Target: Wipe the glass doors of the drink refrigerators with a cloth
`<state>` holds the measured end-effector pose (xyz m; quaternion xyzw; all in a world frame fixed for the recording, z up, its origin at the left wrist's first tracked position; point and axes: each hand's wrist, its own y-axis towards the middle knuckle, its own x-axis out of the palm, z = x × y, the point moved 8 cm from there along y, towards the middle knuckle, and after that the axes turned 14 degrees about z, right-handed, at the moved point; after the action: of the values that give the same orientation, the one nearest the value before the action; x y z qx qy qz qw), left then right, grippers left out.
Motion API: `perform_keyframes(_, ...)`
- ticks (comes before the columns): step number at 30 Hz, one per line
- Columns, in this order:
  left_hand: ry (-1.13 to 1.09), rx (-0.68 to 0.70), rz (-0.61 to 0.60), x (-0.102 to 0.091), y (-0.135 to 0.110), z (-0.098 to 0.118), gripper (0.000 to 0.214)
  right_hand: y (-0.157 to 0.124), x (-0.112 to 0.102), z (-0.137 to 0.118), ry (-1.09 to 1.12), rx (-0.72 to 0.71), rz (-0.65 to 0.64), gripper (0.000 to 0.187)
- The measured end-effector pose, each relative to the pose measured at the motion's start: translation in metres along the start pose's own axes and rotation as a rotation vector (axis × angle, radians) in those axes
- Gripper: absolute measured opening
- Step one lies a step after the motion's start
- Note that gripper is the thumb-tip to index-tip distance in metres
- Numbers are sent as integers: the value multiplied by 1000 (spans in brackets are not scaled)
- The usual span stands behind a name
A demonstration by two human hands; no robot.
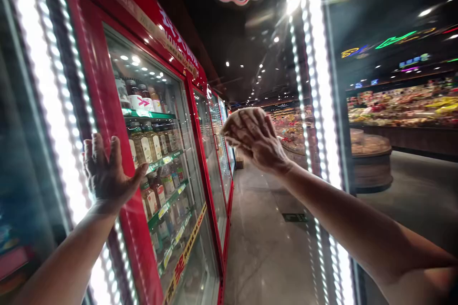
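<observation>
My right hand [263, 140] presses a light-coloured cloth [232, 126] flat against what looks like a clear glass pane, its fingers laid over the cloth. Streaks of glare and haze show on the pane toward the upper right. On the left, my left hand [109, 171] is raised with its fingers spread and holds nothing. It is beside the bright left light strip [53, 90], in front of the red cooler's frame; whether the palm touches the glass cannot be made out.
A red drinks cooler [195, 138] with bottles [152, 143] on its shelves stands at left, more coolers behind it. Another bright light strip [327, 128] runs down the right. Beyond are a tiled floor [257, 248], a round display stand [370, 162] and produce shelves [404, 107].
</observation>
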<state>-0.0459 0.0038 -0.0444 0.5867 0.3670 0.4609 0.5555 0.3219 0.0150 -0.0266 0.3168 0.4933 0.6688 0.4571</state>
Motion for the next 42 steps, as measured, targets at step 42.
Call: perform_keyframes(42, -10, 13, 118, -14, -4, 11, 84, 93, 63, -165, 164, -143, -57, 62)
